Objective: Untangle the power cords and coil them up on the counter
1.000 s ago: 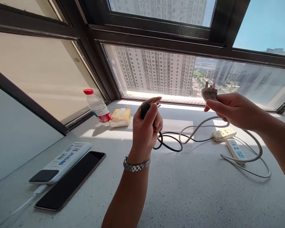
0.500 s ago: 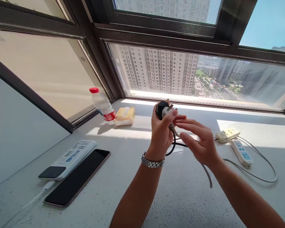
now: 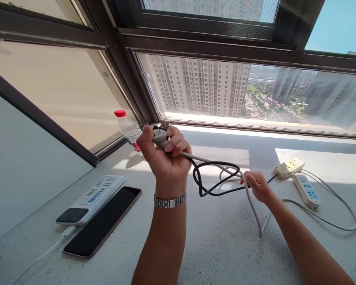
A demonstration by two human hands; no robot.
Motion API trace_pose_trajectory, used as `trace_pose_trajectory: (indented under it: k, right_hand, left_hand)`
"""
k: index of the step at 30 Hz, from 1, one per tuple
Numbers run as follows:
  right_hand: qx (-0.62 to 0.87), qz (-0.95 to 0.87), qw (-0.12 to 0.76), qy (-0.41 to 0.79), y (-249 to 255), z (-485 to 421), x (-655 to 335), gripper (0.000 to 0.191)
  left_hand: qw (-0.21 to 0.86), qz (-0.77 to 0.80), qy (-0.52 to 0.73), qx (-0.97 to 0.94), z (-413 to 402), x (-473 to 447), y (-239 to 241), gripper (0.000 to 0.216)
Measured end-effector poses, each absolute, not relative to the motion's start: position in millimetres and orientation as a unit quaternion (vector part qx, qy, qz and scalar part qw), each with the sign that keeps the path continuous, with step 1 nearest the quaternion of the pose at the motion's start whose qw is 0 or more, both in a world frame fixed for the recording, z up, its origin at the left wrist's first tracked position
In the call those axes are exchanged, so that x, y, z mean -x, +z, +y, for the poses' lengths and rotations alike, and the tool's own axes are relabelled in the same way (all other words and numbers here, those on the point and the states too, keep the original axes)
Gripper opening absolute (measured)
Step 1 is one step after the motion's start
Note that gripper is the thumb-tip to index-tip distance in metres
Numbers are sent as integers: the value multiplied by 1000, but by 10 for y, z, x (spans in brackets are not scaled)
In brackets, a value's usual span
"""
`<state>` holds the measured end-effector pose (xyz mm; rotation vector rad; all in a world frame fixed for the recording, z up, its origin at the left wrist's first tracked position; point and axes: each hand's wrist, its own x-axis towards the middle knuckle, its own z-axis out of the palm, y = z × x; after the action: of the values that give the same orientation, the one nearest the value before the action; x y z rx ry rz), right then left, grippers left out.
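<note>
Change: since half a second ago the right hand (image 3: 256, 185) has left the plugs and dropped to the cords near the counter; the left hand (image 3: 166, 152) has carried both plugs up and to the left.
Counter (image 3: 219, 245): speckled white surface, nearest to the camera.
Phone (image 3: 102, 221): flat, screen dark, at the left; a white power strip (image 3: 90, 200) lies just beside it, with a small dark device on its near end.
Left hand: raised above the counter, fingers closed around the grey plug (image 3: 159, 136), prongs pointing up; a second plug behind it is mostly hidden. A metal watch (image 3: 170, 201) sits on the wrist.
Right hand: low, closed on the black cord (image 3: 216, 186) and the grey cord (image 3: 252, 206) where they cross.
Cords: both run from the left fist, loop in the air and trail down to the counter.
Sockets: a cream strip (image 3: 289, 166) and a white strip (image 3: 307, 191) lie side by side at the right.
Bottle (image 3: 129, 128): red cap, upright by the window (image 3: 225, 87), just behind the left hand.
</note>
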<state>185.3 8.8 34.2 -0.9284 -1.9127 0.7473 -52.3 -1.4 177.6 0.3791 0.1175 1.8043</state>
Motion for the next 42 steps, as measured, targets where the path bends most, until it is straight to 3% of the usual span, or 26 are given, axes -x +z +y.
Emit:
trace_pose_trajectory:
  k: [5, 11, 16, 21, 23, 25, 31, 36, 42]
  right_hand:
    - [434, -767, 446, 156, 268, 106, -2078, 63]
    - [504, -735, 431, 142, 396, 149, -2237, 55]
    - [471, -699, 536, 42, 771, -170, -1890, 32]
    - [428, -767, 478, 3, 911, -492, -1421, 33]
    - [456, -761, 461, -24, 926, -522, -1361, 23]
    - [471, -747, 469, 2, 958, -515, -1388, 11]
    - [447, -595, 624, 240, 1107, -443, -1658, 16]
    - [416, -578, 691, 124, 1130, -400, -1810, 12]
    - [396, -699, 588, 101, 1291, -397, -2098, 15]
  left_hand:
    - [549, 82, 826, -101, -29, 609, 1847, 35]
    - [526, 105, 837, -106, 68, 461, 1765, 32]
    - [492, 117, 843, -184, 113, 261, 1647, 31]
    - [493, 124, 831, -226, 50, -16, 1622, 33]
    - [502, 119, 823, -238, 21, -99, 1623, 36]
    - [518, 125, 807, -255, 9, -147, 1614, 37]
    - [604, 229, 693, -319, 47, -250, 1477, 45]
    - [688, 299, 584, -311, 63, -435, 1359, 65]
    - [726, 289, 551, -291, 137, -405, 1335, 58]
